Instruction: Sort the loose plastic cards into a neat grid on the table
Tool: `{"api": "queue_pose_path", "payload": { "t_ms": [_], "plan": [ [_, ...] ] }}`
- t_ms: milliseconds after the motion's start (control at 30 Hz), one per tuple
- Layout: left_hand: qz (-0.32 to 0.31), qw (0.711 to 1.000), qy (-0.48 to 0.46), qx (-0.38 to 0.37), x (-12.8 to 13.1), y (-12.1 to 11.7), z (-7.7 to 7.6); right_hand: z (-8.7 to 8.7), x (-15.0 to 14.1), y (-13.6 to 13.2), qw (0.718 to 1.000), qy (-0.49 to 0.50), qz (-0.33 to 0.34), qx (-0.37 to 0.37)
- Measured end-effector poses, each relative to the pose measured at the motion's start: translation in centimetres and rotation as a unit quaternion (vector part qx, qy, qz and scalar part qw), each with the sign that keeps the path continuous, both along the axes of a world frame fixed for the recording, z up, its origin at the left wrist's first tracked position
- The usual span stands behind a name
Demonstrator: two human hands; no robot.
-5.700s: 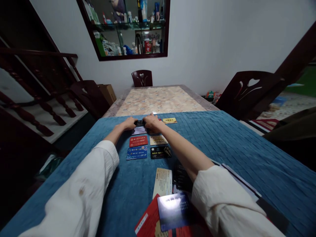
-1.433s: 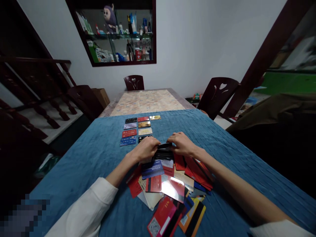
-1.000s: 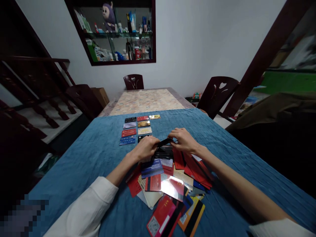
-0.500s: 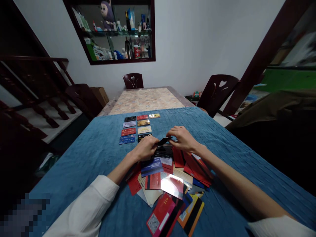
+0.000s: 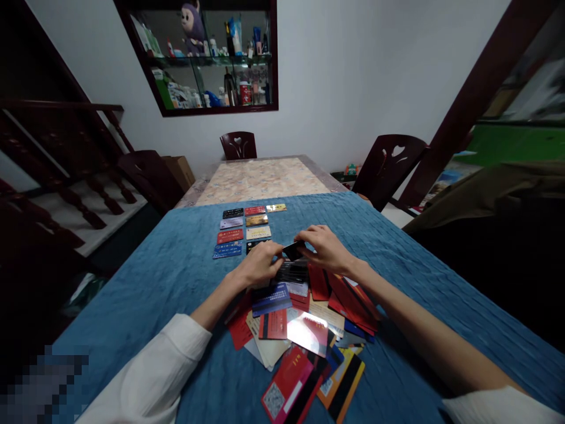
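Note:
A black card (image 5: pixel 292 251) is held tilted between my two hands, just above the pile. My left hand (image 5: pixel 261 262) pinches its left end, and my right hand (image 5: pixel 325 248) grips the right end with thumb and fingers. Right below lie several black cards (image 5: pixel 292 272) in a stack. Nearer to me spreads a loose heap with a blue card (image 5: pixel 272 299), a shiny card (image 5: pixel 308 333), a red card with a QR code (image 5: pixel 293 377) and a yellow card (image 5: pixel 343 383). Beyond my left hand, cards lie in rows, among them a blue card (image 5: pixel 228 249) and a red card (image 5: pixel 230 235).
A blue cloth (image 5: pixel 176 282) covers the near table; a patterned tabletop (image 5: pixel 265 176) continues behind it. Dark wooden chairs, such as the right chair (image 5: pixel 388 168), stand around. A stair railing (image 5: pixel 62 153) is at left, and a wall cabinet (image 5: pixel 212 59) hangs at the back.
The black card has turned slightly between my hands, showing more of its face. My left fingers have shifted on its edge. The laid-out rows and the heap look the same.

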State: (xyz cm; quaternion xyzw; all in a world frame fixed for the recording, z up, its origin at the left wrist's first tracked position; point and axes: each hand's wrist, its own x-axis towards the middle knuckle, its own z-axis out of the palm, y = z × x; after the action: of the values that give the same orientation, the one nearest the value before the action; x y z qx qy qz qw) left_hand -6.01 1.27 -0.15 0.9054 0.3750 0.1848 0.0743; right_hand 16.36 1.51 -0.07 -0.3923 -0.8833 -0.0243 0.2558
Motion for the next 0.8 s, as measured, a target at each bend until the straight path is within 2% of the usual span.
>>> {"api": "queue_pose_path", "payload": {
  "t_ms": [233, 433, 600, 800],
  "plan": [
    [-0.001, 0.994, -0.106, 0.024, -0.4, 0.3, 0.0, -0.7, 0.1, 0.4, 0.994, -0.039, 0.008, 0.105],
    [-0.003, 0.992, -0.119, 0.040, 0.1, 0.1, -0.4, -1.1, -0.4, 0.7, 0.978, -0.052, 0.035, 0.199],
    [0.005, 0.995, -0.092, 0.035, 0.5, -0.1, -0.5, -1.2, -1.0, 0.5, 0.977, -0.046, 0.053, 0.201],
    [0.014, 0.997, -0.066, 0.026, 0.5, 0.0, -0.8, -1.8, -1.2, 0.6, 0.978, -0.044, 0.035, 0.199]
  ]
}}
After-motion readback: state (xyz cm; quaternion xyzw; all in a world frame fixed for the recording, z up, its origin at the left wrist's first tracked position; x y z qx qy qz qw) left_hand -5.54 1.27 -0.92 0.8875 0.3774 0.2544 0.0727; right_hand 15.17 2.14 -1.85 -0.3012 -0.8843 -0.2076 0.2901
